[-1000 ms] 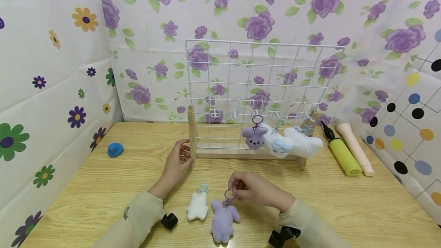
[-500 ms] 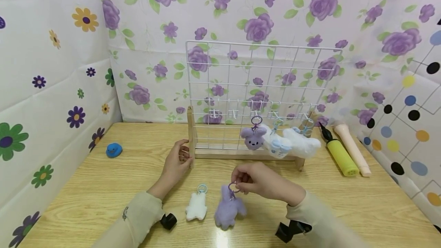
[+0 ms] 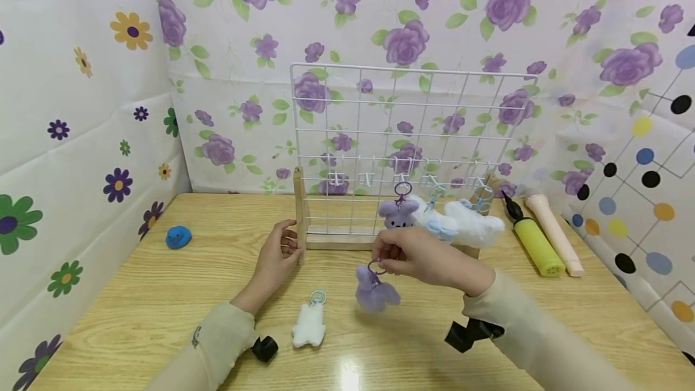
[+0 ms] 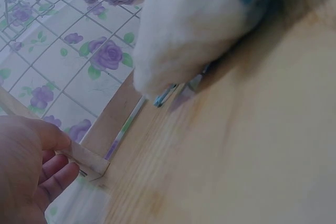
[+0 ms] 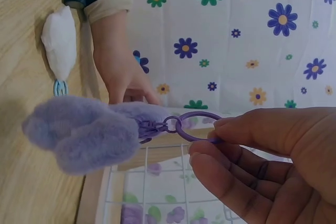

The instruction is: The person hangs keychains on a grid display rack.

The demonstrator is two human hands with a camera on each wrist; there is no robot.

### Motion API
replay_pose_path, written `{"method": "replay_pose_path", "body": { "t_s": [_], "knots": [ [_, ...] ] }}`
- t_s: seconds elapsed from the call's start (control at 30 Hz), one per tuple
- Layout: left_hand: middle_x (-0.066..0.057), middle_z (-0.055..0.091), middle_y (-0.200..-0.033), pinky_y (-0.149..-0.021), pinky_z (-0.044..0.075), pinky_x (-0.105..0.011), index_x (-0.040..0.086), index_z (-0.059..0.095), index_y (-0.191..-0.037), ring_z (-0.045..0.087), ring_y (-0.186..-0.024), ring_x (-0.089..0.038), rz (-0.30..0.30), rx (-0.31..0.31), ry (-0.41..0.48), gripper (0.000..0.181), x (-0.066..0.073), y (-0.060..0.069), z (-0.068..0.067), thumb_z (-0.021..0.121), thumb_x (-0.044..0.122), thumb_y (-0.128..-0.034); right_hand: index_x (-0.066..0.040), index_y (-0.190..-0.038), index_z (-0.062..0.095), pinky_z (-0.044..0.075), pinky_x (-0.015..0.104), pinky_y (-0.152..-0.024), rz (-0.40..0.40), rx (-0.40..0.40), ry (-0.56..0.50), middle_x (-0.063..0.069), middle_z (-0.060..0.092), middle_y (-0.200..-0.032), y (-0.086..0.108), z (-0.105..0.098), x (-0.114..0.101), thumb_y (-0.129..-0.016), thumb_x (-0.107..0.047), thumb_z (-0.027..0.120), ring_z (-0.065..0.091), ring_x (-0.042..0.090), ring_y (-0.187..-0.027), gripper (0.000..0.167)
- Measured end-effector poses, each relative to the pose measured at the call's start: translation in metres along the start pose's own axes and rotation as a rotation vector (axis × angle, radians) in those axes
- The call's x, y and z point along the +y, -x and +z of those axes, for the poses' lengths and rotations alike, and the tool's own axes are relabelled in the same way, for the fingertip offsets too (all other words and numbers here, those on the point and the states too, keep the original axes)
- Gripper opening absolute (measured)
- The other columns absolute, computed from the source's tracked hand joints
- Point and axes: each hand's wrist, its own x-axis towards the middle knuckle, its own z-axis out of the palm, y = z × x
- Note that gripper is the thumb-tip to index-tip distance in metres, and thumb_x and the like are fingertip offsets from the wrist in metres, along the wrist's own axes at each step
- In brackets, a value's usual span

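My right hand [image 3: 420,258] pinches the purple ring [image 5: 199,124] of a purple plush keychain [image 3: 374,293] between thumb and fingertips. The plush hangs from the ring above the table, in front of the rack. My left hand [image 3: 279,249] grips the left wooden post [image 3: 300,216] of the white wire grid rack [image 3: 358,113], its thumb against the wood in the left wrist view. On the table, right of my left forearm, lies a white plush keychain [image 3: 309,324] with a light blue ring. Behind my right hand another purple plush keychain [image 3: 399,210] hangs from the rack, partly hidden.
White plush keychains [image 3: 472,225] hang at the rack's right side. White hooks [image 3: 365,180] line a lower bar. A yellow-green hand pump [image 3: 537,246] and a pale pink tube [image 3: 554,234] lie at the right. A small blue duck-like toy [image 3: 178,236] sits at the left.
My right hand has lifted the purple plush keychain off the table and carried it up and toward the rack. My left hand has stayed at the post.
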Motion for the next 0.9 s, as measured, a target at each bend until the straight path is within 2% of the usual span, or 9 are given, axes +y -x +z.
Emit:
{"method": "replay_pose_path", "body": {
  "t_s": [0.23,0.4,0.73,0.9],
  "knots": [
    [-0.019,0.058,-0.109,-0.074,0.052,-0.019,0.004,0.042,-0.135,0.059,-0.09,-0.025,-0.01,-0.007,0.008,0.06,0.001,0.0,-0.001,0.067,-0.009,-0.082,-0.008,-0.091,0.064,0.053,0.02,-0.064,-0.021,0.029,0.035,-0.001,0.067,-0.083,-0.008,-0.016,-0.003,-0.092,-0.012,0.064,0.06,0.001,-0.071,0.004],
    [-0.019,0.058,-0.109,-0.075,0.052,-0.021,0.005,0.042,-0.135,0.059,-0.09,-0.025,-0.013,-0.009,0.003,0.06,0.001,0.0,-0.001,0.067,-0.008,-0.0822,-0.011,-0.092,0.064,0.053,0.021,-0.064,0.025,0.029,0.049,-0.001,0.066,-0.084,-0.014,-0.028,-0.004,-0.094,-0.013,0.061,0.061,0.003,-0.072,0.003],
    [-0.02,0.058,-0.109,-0.073,0.052,-0.02,0.002,0.042,-0.134,0.059,-0.09,-0.025,0.004,-0.002,0.009,0.06,0.001,0.0,0.0,0.067,-0.01,-0.0812,-0.011,-0.095,0.064,0.053,0.023,-0.067,0.086,0.057,0.055,0.001,0.068,-0.088,-0.025,-0.047,-0.004,-0.093,-0.007,0.06,0.063,0.008,-0.076,0.005],
    [-0.019,0.058,-0.109,-0.074,0.052,-0.02,0.003,0.042,-0.134,0.059,-0.09,-0.025,-0.004,-0.006,0.005,0.059,0.001,0.0,-0.001,0.067,-0.009,-0.082,-0.008,-0.097,0.064,0.053,0.024,-0.066,0.078,0.088,0.07,0.003,0.069,-0.086,-0.031,-0.05,-0.004,-0.093,-0.008,0.061,0.064,0.013,-0.076,0.005]
  ]
}}
